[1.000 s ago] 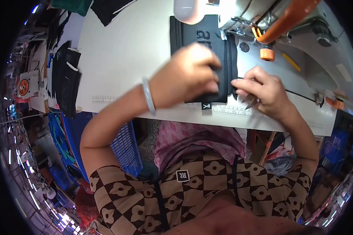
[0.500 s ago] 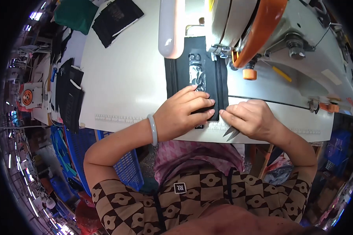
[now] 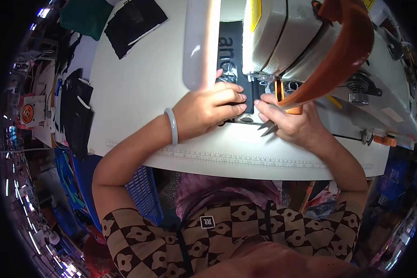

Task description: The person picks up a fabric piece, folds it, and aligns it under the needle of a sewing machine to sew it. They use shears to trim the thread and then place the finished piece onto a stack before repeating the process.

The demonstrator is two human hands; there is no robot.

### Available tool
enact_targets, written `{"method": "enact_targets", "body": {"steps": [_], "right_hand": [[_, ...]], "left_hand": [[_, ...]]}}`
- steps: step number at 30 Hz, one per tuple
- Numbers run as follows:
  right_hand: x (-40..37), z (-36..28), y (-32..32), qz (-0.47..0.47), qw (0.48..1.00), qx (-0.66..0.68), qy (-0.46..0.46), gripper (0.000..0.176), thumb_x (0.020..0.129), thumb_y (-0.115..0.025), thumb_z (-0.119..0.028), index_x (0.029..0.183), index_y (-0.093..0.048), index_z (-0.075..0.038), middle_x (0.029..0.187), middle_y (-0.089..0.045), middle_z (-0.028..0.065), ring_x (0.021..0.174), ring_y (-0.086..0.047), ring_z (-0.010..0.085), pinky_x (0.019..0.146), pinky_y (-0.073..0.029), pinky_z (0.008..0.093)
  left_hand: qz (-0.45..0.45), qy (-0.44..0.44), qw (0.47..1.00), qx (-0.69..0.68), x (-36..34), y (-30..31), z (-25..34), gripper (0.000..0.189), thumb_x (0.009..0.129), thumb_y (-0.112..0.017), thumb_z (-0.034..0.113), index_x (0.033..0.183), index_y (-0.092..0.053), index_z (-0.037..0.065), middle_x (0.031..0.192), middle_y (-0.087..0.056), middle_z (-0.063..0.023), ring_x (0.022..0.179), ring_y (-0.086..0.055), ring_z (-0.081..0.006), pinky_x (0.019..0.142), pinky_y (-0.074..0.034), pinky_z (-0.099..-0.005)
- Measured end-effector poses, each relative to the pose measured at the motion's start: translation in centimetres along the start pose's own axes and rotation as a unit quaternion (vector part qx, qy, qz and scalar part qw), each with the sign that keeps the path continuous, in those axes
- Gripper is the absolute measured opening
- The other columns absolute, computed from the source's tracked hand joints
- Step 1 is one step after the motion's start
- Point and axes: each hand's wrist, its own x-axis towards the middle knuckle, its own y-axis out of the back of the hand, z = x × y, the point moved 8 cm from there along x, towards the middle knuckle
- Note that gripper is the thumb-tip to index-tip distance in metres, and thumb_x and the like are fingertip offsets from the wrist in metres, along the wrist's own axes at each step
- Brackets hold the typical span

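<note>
A black fabric piece (image 3: 237, 31) with dark printed letters and a shiny clear strip lies under the sewing machine head (image 3: 273, 44). My left hand (image 3: 213, 109) rests flat on its lower left part, fingers stretched out and covering some of the strip. At its right edge is my right hand (image 3: 292, 121), with thumb and finger close to the cloth beneath the needle area. Small pointed snips (image 3: 267, 127) are held in that right hand, blades poking out toward the left; their handles are hidden in the palm.
A long white lamp (image 3: 199, 51) hangs left of the machine. An orange curved machine part (image 3: 354, 60) arches over my right hand. More black fabric pieces (image 3: 136, 23) lie on the white table (image 3: 139, 102), near green cloth (image 3: 85, 17). A blue basket (image 3: 143, 192) stands below.
The fabric and both hands have moved away from my body, further under the machine. Printed letters now show on the cloth. My right hand still holds the snips.
</note>
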Motion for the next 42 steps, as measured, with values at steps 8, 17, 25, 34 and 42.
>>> {"method": "enact_targets", "body": {"steps": [8, 17, 25, 34, 42], "right_hand": [[-1.3, 5.0, -3.2, -0.159, 0.957, -0.047, -0.236, 0.051, 0.093, -0.071, -0.024, 0.143, -0.061, -0.021, 0.111, -0.07, 0.0162, 0.095, -0.069, 0.0324, 0.091, -0.051, 0.0472], [-1.0, 4.6, -2.6, -0.165, 0.951, -0.1, -0.243, 0.062, 0.093, -0.069, -0.026, 0.152, -0.052, -0.029, 0.109, -0.062, 0.0187, 0.102, -0.061, 0.0317, 0.102, -0.044, 0.0492], [-1.3, 4.9, -2.8, -0.135, 0.957, -0.114, -0.231, 0.067, 0.089, -0.071, -0.02, 0.152, -0.052, -0.03, 0.101, -0.061, 0.0159, 0.097, -0.061, 0.0311, 0.101, -0.045, 0.0492], [-0.6, 4.3, -2.2, -0.155, 0.953, -0.103, -0.238, 0.069, 0.087, -0.071, -0.018, 0.152, -0.051, -0.03, 0.085, -0.063, 0.0129, 0.086, -0.064, 0.0314, 0.092, -0.05, 0.0471], [0.1, 2.9, -0.6, -0.051, 0.986, -0.06, -0.147, 0.063, 0.085, -0.071, -0.01, 0.144, -0.06, -0.027, 0.099, -0.072, 0.0139, 0.087, -0.069, 0.0353, 0.082, -0.055, 0.0472]], "left_hand": [[-0.012, -0.004, 0.999, 0.035, 2.1, 1.4, -3.1, 0.028, 0.086, -0.073, 0.007, 0.114, -0.076, 0.01, 0.121, -0.07, -0.0054, 0.124, -0.062, -0.0247, 0.113, -0.044, -0.0492], [-0.005, -0.014, 0.999, 0.032, 2.5, 1.8, -4.1, 0.026, 0.09, -0.072, 0.009, 0.115, -0.076, 0.009, 0.122, -0.07, -0.006, 0.125, -0.061, -0.0255, 0.107, -0.05, -0.0403], [-0.012, -0.018, 0.998, 0.054, 2.3, 1.3, -4.3, 0.026, 0.09, -0.073, 0.011, 0.115, -0.076, 0.009, 0.122, -0.07, -0.0069, 0.123, -0.062, -0.0266, 0.106, -0.05, -0.0404], [-0.012, -0.031, 0.994, 0.101, 2.6, 1.4, -3.8, 0.023, 0.09, -0.073, 0.011, 0.112, -0.076, 0.008, 0.116, -0.071, -0.0073, 0.118, -0.065, -0.0265, 0.103, -0.052, -0.0407], [-0.022, -0.007, 0.995, 0.098, 2.8, 2.0, -2.0, 0.021, 0.09, -0.072, 0.011, 0.11, -0.076, 0.007, 0.101, -0.071, -0.0059, 0.099, -0.066, -0.0261, 0.103, -0.051, -0.0402]]}}
